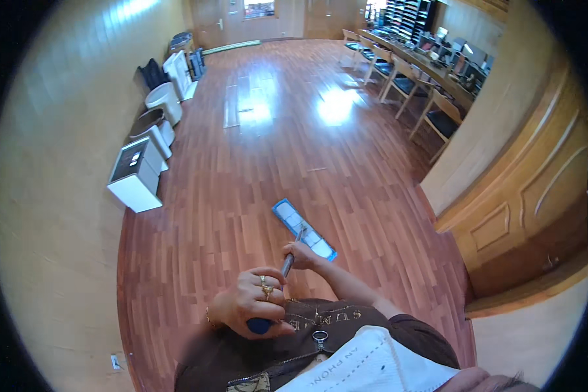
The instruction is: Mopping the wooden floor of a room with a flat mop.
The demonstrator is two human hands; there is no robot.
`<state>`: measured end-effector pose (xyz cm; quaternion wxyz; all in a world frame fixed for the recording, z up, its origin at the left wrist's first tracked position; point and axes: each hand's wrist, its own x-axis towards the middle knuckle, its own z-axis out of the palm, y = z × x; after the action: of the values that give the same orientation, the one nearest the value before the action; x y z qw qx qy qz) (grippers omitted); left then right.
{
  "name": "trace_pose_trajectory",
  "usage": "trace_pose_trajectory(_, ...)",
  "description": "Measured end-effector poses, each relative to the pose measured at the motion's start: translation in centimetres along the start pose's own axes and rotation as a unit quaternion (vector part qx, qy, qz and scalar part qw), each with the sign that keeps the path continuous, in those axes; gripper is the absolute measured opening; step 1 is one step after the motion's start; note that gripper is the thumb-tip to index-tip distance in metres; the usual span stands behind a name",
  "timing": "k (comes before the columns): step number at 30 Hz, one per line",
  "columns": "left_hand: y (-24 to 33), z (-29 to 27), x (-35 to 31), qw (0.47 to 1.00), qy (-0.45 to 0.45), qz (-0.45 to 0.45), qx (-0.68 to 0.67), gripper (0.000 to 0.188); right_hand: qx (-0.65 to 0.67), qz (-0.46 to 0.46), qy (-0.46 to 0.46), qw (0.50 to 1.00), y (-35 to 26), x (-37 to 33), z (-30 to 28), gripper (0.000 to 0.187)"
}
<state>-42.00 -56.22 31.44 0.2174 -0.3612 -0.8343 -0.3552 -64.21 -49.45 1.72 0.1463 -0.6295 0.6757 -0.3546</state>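
A flat mop (317,244) with a white, blue-edged rectangular head lies slantwise on the wooden floor ahead of me. Its metal handle (287,264) rises from the head toward my chest. My left hand (255,300), wearing rings and a bracelet, is wrapped around the upper end, where a dark blue end piece shows below the fingers. Lower on the handle, closer to the mop head, my right hand (299,255) is closed around it with the arm stretched forward.
Along the left wall stand a white cabinet (137,176), a white bin (164,102) and other items. Wooden chairs (438,117) line a long desk (431,62) on the right. Nearer on the right is a wooden door (522,202). More doors (209,23) close off the far end.
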Motion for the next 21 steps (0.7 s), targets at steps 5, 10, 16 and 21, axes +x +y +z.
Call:
trace_pose_trajectory(5,0.1,1.1,1.1,0.998,-0.027,0.045,-0.041,0.026,-0.080,0.066,0.008,0.995,2.2,-4.8,0.3,0.016)
trace_pose_trajectory(10,-0.2,3.4,2.0,0.985,-0.038,0.081,-0.147,0.027,-0.100,0.146,0.073,0.981,0.6,-11.5,-1.3,0.017)
trace_pose_trajectory(16,-0.3,7.9,6.7,0.953,-0.144,0.137,-0.229,0.025,-0.114,0.272,0.183,0.938,0.4,-23.5,-2.8,0.015)
trace_pose_trajectory(21,1.2,15.3,10.9,0.897,-0.256,0.187,-0.307,0.030,-0.189,0.410,0.301,0.840,-0.4,-37.0,-0.3,0.004)
